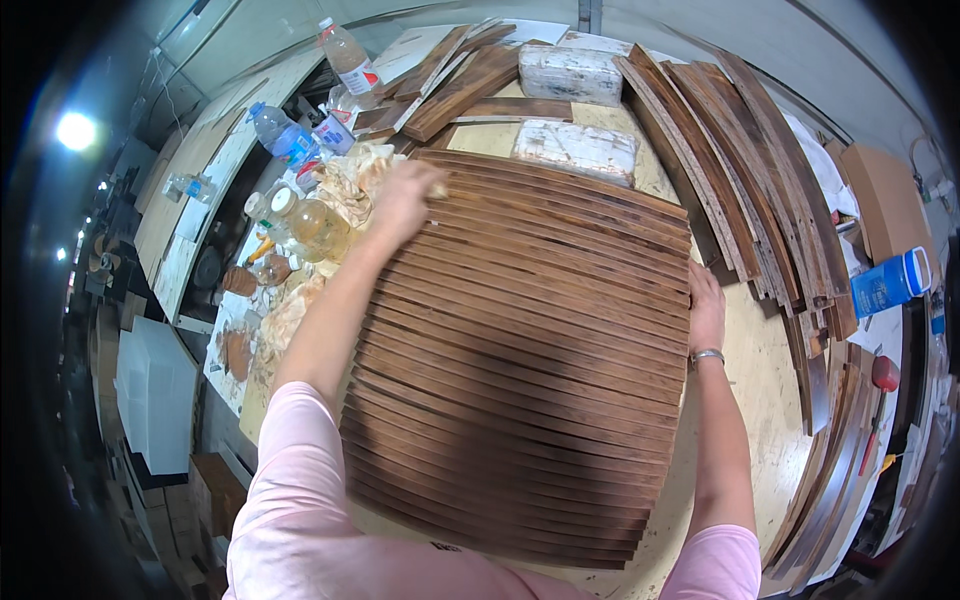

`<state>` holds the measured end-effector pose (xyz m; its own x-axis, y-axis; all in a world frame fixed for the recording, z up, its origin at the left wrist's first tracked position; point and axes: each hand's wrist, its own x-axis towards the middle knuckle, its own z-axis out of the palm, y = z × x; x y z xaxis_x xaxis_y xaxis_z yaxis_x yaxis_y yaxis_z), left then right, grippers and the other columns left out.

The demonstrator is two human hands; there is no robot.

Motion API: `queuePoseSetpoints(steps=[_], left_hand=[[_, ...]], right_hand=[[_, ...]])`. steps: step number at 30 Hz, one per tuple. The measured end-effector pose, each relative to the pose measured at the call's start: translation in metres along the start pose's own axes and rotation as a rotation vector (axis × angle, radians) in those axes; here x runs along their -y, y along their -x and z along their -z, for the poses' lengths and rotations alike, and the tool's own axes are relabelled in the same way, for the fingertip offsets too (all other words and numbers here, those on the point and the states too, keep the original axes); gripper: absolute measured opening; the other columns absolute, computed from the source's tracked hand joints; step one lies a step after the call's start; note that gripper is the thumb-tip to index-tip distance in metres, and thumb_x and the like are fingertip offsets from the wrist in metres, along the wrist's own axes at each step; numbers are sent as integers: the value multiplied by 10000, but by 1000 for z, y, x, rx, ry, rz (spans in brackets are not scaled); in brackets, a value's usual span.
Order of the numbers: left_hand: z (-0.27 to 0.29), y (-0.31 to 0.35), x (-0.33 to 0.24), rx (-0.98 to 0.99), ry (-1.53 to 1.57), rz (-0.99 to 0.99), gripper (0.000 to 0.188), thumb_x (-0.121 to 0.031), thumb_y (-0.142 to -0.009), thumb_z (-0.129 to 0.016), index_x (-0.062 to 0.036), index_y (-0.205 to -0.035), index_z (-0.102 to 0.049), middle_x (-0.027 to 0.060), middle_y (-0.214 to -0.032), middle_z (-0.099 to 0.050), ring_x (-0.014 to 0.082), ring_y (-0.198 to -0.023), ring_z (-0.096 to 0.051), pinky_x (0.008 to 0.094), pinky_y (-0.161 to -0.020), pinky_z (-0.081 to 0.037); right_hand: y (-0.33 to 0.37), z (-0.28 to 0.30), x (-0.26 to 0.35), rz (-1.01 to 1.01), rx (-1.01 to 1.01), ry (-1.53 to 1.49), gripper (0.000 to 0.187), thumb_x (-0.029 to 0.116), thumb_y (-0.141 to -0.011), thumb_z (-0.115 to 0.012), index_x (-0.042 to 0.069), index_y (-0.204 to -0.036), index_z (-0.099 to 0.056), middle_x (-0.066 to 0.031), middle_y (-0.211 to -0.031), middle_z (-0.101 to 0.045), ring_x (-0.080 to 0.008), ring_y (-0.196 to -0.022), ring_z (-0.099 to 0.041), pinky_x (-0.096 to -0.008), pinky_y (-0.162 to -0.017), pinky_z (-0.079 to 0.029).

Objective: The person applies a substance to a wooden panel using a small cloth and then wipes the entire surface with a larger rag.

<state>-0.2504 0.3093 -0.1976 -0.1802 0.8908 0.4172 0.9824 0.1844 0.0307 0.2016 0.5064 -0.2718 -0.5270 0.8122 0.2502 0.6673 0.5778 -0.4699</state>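
A broad set of dark brown wood strips [530, 270] lies side by side on the pale table in front of me. My left hand [405, 200] is at its far left corner, fingers closed and slightly blurred. A small pale yellowish piece [438, 190] shows at the fingertips; its kind is unclear. My right hand [706, 305] rests against the right ends of the strips, fingers stretched along that edge. A dark shadow covers the near middle of the strips.
At the left are crumpled stained cloths [355, 180], a jar of yellowish liquid [315, 228] and several plastic bottles [283, 135]. Two wrapped blocks [575, 150] sit beyond the strips. Long boards [740, 170] are stacked at the right, near a blue jug [885, 285].
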Motion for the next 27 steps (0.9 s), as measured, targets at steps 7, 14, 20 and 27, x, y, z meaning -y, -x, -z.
queuePoseSetpoints(steps=[7, 14, 20, 27], left_hand=[[26, 20, 32, 158, -208, 318, 466, 132, -720, -580, -100, -1094, -734, 77, -1139, -668, 263, -1140, -578, 387, -1011, -471], [22, 15, -16, 104, 156, -256, 447, 110, -718, -606, -96, -1096, -728, 85, -1144, -670, 270, -1145, -578, 402, -1005, -469], [26, 33, 37, -2, -149, 201, 429, 122, -704, -599, -93, -1051, -732, 91, -1114, -680, 325, -1117, -579, 428, -1010, -461], [-2, -11, -100, -90, 326, -346, 396, 131, -748, -572, -92, -1038, -722, 70, -1100, -689, 270, -1079, -605, 393, -982, -483]], right_hand=[[-2, -7, -8, -23, -4, -32, 454, 59, -949, -487, 140, -1384, -588, -57, -1398, -586, -264, -1314, -493, -348, -1142, -354], [-1, -3, -4, -32, 14, 9, 460, 58, -953, -466, 119, -1396, -573, -58, -1414, -572, -256, -1329, -481, -354, -1146, -342], [-1, -3, -1, -5, 15, 5, 463, 54, -949, -452, 107, -1393, -573, -55, -1415, -572, -245, -1331, -480, -353, -1149, -333], [-1, -4, -1, -65, 10, -25, 445, 77, -960, -444, 109, -1379, -587, -42, -1413, -577, -256, -1337, -474, -357, -1146, -346]])
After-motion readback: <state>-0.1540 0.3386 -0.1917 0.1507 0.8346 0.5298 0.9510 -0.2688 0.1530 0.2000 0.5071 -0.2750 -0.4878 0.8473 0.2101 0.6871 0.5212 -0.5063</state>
